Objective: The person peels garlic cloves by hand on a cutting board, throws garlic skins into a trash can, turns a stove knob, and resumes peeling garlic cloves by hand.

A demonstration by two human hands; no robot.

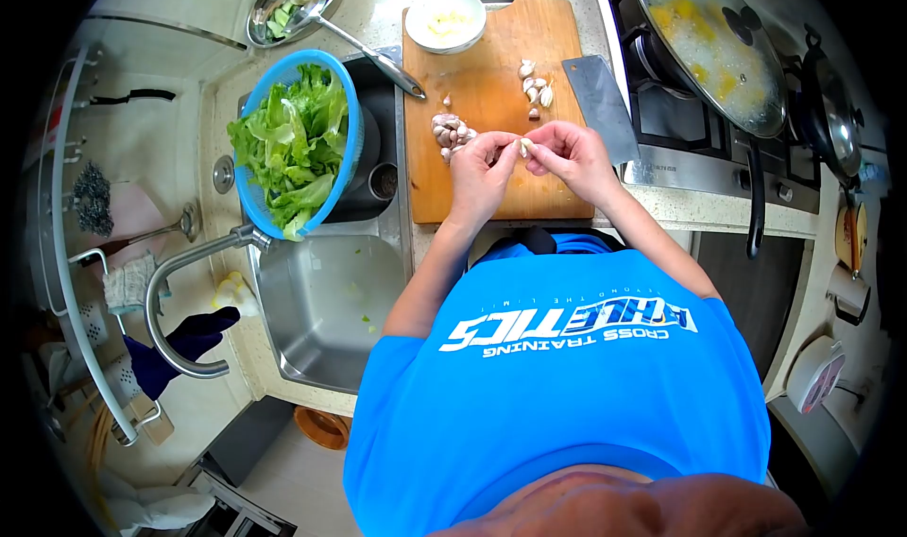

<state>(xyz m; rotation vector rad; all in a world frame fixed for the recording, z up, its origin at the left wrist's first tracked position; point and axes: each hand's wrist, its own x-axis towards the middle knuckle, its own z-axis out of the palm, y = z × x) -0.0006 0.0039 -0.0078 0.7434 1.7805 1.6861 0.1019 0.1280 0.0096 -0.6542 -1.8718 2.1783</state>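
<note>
My left hand (480,173) and my right hand (578,167) meet over the wooden cutting board (444,88). Their fingertips are pinched together on a small pale garlic clove (524,147), mostly covered by the fingers. Beside my left hand lies a pile of unpeeled garlic cloves (451,133). Several more loose garlic cloves (535,88) are scattered farther up the board. A cleaver (605,110) rests flat across the board's right edge, its handle hidden near my right forearm. At the board's top stands a white bowl (452,46) with pale yellowish bits in it.
Leafy greens (293,145) fill a blue colander (354,126) over the sink (331,348), left of the board. A ladle (378,63) reaches from a metal bowl (260,29) onto the board's corner. On the right, a lidded pan (713,55) of yellow food sits on the stove (746,183).
</note>
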